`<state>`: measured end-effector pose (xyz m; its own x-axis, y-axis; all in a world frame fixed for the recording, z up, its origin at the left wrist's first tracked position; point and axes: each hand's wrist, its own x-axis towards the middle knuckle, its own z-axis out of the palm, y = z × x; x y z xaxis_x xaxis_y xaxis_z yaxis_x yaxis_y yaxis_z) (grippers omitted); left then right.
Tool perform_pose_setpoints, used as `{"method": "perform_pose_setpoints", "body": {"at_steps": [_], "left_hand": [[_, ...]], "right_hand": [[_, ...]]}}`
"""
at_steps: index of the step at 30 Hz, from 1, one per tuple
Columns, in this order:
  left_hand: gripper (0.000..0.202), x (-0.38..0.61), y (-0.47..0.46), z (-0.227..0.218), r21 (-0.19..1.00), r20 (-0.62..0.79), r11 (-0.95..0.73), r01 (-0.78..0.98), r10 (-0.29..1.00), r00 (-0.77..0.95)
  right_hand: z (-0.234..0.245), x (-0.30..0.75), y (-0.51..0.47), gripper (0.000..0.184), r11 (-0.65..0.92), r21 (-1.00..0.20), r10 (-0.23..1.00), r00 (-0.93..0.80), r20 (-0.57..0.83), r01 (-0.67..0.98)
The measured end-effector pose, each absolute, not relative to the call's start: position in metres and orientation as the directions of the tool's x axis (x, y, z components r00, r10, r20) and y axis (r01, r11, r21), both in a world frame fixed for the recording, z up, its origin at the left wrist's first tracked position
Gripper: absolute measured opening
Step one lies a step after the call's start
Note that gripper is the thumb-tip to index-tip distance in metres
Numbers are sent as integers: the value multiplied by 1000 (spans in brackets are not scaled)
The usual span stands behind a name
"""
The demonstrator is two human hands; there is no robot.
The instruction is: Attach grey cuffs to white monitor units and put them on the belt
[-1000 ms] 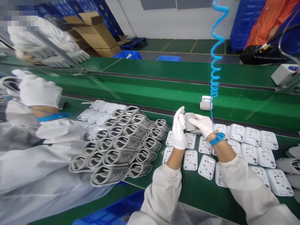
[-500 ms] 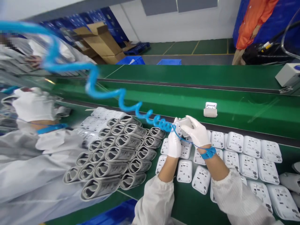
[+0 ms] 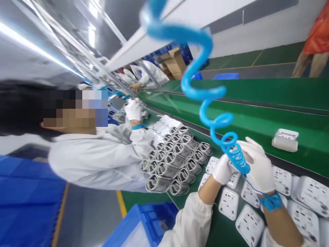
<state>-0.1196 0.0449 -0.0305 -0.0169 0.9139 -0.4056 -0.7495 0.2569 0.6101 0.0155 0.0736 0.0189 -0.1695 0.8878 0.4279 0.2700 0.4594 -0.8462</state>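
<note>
My left hand [image 3: 222,169] and my right hand [image 3: 258,164], both in white gloves, are raised together above rows of white device housings [image 3: 229,203] on the green table. Their fingers are curled around a small white device with a grey cuff, mostly hidden behind a blue coiled cord [image 3: 203,89] that runs to the blue strap [image 3: 271,201] on my right wrist. A stack of rolled grey cuffs [image 3: 174,159] lies just left of my hands.
A white unit with a cuff [image 3: 285,140] rides on the green conveyor belt [image 3: 257,120] beyond my hands. A co-worker in white sits at my left, a gloved hand [image 3: 133,110] near the cuffs. A blue crate [image 3: 144,226] is below the table edge.
My view has swung left and tilted, bringing the co-worker into frame. The blue cord has swung across in front of my hands, which stay together on the device.
</note>
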Motion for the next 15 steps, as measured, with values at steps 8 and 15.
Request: {"method": "perform_pose_setpoints", "body": {"at_steps": [8,15], "left_hand": [[19,-122,47,-45,585,-450,302,-753,893,9],[34,-126,45,-24,590,-441,366,-720,893,92]], "right_hand": [[1,14,83,44,562,-771,827,-214,519,299],[5,8,84,41,352,-901,929,-210,304,253]]}}
